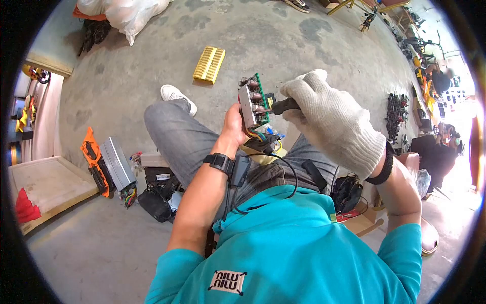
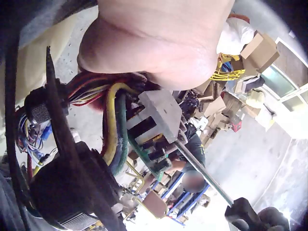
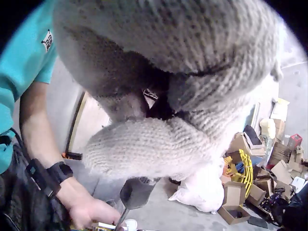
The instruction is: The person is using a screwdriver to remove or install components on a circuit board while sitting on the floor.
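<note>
My bare left hand point(image 1: 234, 123) holds up a green circuit board point(image 1: 253, 105) with a grey metal block, capacitors and a bundle of coloured wires point(image 2: 111, 126) hanging below it. My right hand point(image 1: 324, 114), in a white knit glove, grips the black handle of a screwdriver point(image 1: 285, 105) whose tip meets the board. From the left wrist, the metal shaft point(image 2: 202, 169) runs into the board's components beside a grey connector point(image 2: 156, 115). The right wrist view is mostly filled by the glove point(image 3: 159, 96), with the screwdriver point(image 3: 132, 195) pointing down toward the left hand point(image 3: 94, 211).
I sit over a concrete floor. A yellow finned case point(image 1: 209, 64) lies ahead. Silver and orange housings point(image 1: 109, 164) and black parts lie to my left beside a wooden platform point(image 1: 48, 185). White sacks point(image 1: 129, 12) sit far back. Cardboard boxes point(image 3: 236, 204) and clutter are scattered around.
</note>
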Demonstrator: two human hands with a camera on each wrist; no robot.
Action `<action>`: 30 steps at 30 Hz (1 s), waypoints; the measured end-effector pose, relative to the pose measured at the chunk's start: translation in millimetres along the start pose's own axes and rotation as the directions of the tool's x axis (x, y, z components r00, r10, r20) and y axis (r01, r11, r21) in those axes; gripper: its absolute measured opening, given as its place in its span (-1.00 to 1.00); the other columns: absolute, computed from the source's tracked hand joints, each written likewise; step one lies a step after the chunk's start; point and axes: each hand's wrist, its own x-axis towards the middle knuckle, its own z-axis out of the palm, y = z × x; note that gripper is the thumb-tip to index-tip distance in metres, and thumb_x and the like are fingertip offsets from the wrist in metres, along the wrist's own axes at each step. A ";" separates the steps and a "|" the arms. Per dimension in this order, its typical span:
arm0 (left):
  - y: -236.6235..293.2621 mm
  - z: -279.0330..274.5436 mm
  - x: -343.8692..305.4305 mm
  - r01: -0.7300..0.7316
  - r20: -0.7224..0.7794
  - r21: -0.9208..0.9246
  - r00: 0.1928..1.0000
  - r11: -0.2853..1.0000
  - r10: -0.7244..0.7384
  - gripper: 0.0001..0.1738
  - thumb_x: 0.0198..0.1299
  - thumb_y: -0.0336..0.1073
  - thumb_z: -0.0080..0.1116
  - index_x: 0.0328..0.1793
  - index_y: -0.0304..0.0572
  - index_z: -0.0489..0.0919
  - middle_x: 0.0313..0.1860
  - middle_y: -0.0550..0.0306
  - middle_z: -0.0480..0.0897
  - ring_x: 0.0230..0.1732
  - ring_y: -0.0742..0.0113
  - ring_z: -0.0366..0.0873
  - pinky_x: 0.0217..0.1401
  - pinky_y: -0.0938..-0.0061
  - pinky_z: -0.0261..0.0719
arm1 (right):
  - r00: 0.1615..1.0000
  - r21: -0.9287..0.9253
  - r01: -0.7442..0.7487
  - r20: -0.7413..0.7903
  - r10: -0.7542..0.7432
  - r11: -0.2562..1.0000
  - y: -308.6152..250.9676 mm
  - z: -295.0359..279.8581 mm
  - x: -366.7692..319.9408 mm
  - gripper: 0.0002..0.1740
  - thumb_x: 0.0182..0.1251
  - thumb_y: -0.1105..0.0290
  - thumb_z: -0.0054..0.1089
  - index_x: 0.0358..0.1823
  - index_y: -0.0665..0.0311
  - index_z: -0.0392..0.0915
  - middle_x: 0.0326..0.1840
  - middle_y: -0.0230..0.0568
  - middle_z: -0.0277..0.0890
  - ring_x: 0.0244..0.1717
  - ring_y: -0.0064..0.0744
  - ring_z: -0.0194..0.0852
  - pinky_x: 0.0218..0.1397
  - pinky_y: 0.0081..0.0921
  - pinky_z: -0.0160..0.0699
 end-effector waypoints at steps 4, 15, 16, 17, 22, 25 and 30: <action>-0.5 -1.8 2.0 -0.028 -0.017 -0.002 0.999 1.000 0.028 -0.58 0.43 -0.14 -0.27 -0.01 -0.18 0.60 -0.26 0.08 0.70 -0.29 0.20 0.65 -0.19 0.22 0.67 | 0.980 -0.102 0.154 -0.110 -0.165 0.983 6.3 9.0 -2.2 -0.64 0.29 0.35 0.31 0.07 0.21 0.47 -0.13 -0.04 0.44 -0.26 -0.03 0.67 -0.33 -0.22 0.66; 3.2 8.3 -8.0 -0.033 -0.141 0.104 0.989 0.994 0.048 -0.55 0.42 -0.24 -0.38 0.15 -0.16 0.56 -0.22 0.05 0.69 -0.24 0.22 0.69 -0.13 0.24 0.74 | 0.985 0.050 0.166 -0.047 -0.164 0.985 2.5 7.2 1.2 -0.64 0.27 0.36 0.31 0.08 0.19 0.48 -0.13 -0.07 0.45 -0.30 -0.01 0.67 -0.28 -0.13 0.64; 2.7 7.8 -5.9 -0.032 -0.118 0.103 0.992 0.994 0.044 -0.55 0.42 -0.23 -0.37 0.15 -0.17 0.56 -0.21 0.04 0.69 -0.23 0.22 0.69 -0.14 0.24 0.74 | 0.985 0.046 0.167 -0.053 -0.165 0.985 3.6 6.6 2.3 -0.64 0.27 0.36 0.31 0.08 0.19 0.48 -0.13 -0.07 0.45 -0.30 -0.01 0.67 -0.28 -0.13 0.64; -0.2 7.0 -4.9 -0.042 -0.134 0.083 0.990 0.996 0.053 -0.55 0.42 -0.21 -0.36 0.14 -0.15 0.58 -0.24 0.06 0.69 -0.25 0.24 0.68 -0.16 0.26 0.73 | 0.975 0.041 0.211 -0.082 -0.207 0.977 5.3 6.9 2.9 -0.65 0.28 0.34 0.31 0.07 0.19 0.49 -0.13 -0.07 0.46 -0.30 0.01 0.66 -0.26 -0.12 0.63; -4.3 -15.1 11.2 -0.112 -0.030 0.065 0.993 0.992 0.114 -0.57 0.44 -0.19 -0.31 0.08 -0.09 0.62 -0.30 0.15 0.65 -0.34 0.33 0.62 -0.26 0.35 0.68 | 0.956 0.221 0.265 -0.185 -0.227 0.939 25.0 -29.3 -2.2 -0.68 0.22 0.44 0.35 0.01 0.23 0.55 -0.19 -0.08 0.61 -0.20 -0.06 0.69 -0.13 -0.25 0.65; -1.1 -10.5 8.3 -0.115 -0.063 0.012 0.991 0.993 0.116 -0.70 0.44 -0.11 -0.25 -0.16 0.07 0.54 -0.42 0.29 0.59 -0.43 0.30 0.57 -0.48 0.25 0.53 | 0.955 0.255 0.192 -0.273 -0.120 0.948 52.1 -48.0 -3.6 -0.63 0.24 0.58 0.31 0.10 0.35 0.55 -0.16 -0.27 0.69 -0.10 -0.55 0.67 -0.01 -0.55 0.61; -3.3 -15.1 9.0 -0.099 -0.072 -0.092 0.993 0.991 0.093 -0.66 0.43 -0.11 -0.26 -0.15 -0.05 0.54 -0.38 0.17 0.60 -0.41 0.23 0.58 -0.43 0.24 0.57 | 0.930 0.669 -0.117 -0.185 0.317 0.734 124.7 -29.3 25.3 -0.65 0.35 0.27 0.32 0.03 0.37 0.61 -0.27 -0.28 0.63 -0.29 -0.56 0.62 -0.20 -0.58 0.63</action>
